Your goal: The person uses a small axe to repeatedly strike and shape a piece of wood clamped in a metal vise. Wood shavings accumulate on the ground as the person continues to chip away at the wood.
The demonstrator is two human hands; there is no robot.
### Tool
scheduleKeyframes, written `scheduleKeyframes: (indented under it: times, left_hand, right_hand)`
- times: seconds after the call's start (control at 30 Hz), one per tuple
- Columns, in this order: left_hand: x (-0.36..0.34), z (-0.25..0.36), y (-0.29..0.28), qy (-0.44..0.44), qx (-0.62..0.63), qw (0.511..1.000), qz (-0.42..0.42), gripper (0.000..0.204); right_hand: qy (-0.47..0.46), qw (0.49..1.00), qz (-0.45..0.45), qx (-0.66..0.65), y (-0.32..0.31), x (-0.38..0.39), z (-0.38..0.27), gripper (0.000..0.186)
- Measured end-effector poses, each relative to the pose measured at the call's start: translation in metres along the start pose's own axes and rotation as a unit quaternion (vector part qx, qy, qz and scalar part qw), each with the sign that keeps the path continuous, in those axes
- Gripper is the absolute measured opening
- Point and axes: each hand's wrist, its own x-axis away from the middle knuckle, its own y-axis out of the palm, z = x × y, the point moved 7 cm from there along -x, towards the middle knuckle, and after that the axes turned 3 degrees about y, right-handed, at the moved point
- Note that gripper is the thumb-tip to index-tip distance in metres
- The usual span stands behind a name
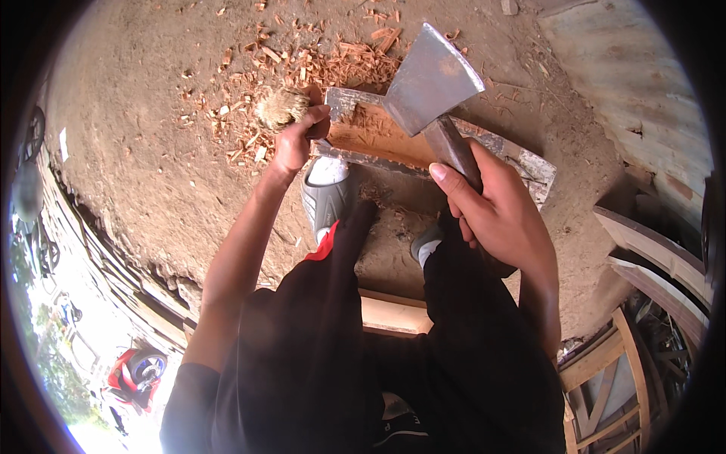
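My right hand [499, 204] is wrapped round the short dark wooden handle of a hatchet [435, 79], its broad grey blade raised over the wood. In my closed left hand [298, 145] is what looks like a chisel [283, 107], with a badly frayed, pale fibrous handle end; a bit of metal shows beside the fingers, and its edge is hidden. Between and beyond my hands a long wooden block [363, 157] lies on the ground, with a reddish hollow cut in it and shavings inside. The hatchet head covers part of it.
Wood chips [302, 68] are scattered over the dirt floor beyond the block. My shoe [325, 198] is close to its near side. A corrugated metal sheet [635, 68] stands at far right, above a wooden frame [635, 371]. A red motorcycle [132, 378] is at lower left.
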Motion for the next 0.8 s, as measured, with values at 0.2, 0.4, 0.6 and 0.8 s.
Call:
scheduleKeyframes:
  times: [0.2, 0.4, 0.6, 0.8]
  left_hand:
    - [0.007, -0.041, -0.024, -0.008, -0.139, 0.990, 0.018, 0.022]
    - [0.001, -0.045, -0.014, -0.075, -0.328, 0.941, -0.042, 0.033]
    - [0.010, -0.036, 0.009, 0.183, -0.283, 0.941, -0.035, 0.025]
    - [0.058, -0.009, 0.034, 0.206, -0.422, 0.875, -0.120, 0.019]
  right_hand:
    - [-0.110, 0.993, 0.028, -0.029, -0.013, 0.004, -0.048, 0.030]
    - [-0.247, 0.956, 0.081, -0.135, -0.001, 0.010, -0.113, 0.029]
    - [-0.298, 0.950, 0.061, 0.068, 0.055, -0.023, -0.056, 0.026]
    - [-0.162, 0.985, 0.010, 0.065, 0.029, -0.010, -0.051, 0.028]
